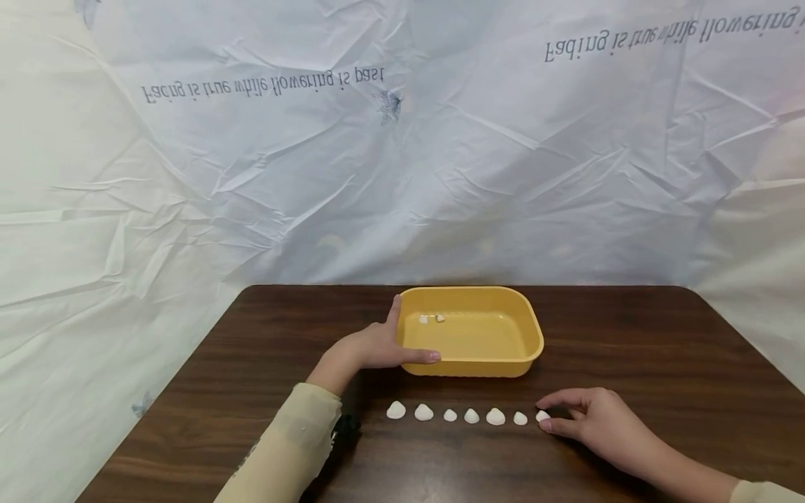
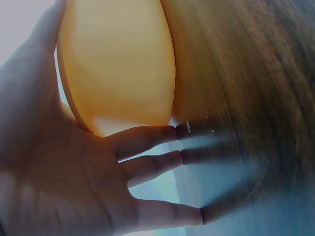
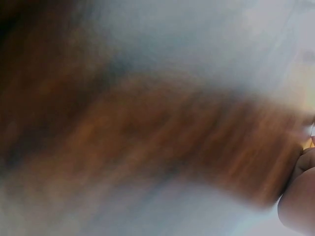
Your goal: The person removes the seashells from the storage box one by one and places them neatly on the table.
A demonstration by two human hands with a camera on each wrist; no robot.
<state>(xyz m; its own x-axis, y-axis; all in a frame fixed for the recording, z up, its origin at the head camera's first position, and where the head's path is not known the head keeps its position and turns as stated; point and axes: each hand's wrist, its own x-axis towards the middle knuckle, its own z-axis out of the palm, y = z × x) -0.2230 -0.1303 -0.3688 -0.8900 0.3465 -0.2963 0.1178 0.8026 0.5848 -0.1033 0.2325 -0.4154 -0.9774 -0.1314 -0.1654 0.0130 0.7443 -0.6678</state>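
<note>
A yellow basin [image 1: 468,368] stands toward the back of the table. My left hand [image 1: 377,344] rests against its left end, thumb along the near rim. In the left wrist view, straight, spread fingers [image 2: 152,167] reach down beside the basin's outer wall [image 2: 120,64] to the tabletop. At the right end of a row, my right hand [image 1: 597,419] pinches a small white seashell [image 1: 542,416] between thumb and index finger. Its neighbour is another white seashell [image 1: 520,418]. The right wrist view is blurred, with only part of the hand [image 3: 300,196] at its edge.
Several white seashells lie in a row before the basin, from a left-end seashell [image 1: 396,410] rightward. Inside the basin are two small pieces, one white [image 1: 423,319], one brownish [image 1: 440,318]. The brown wooden table [image 1: 302,314] meets a pale hanging cloth [image 1: 478,209] behind.
</note>
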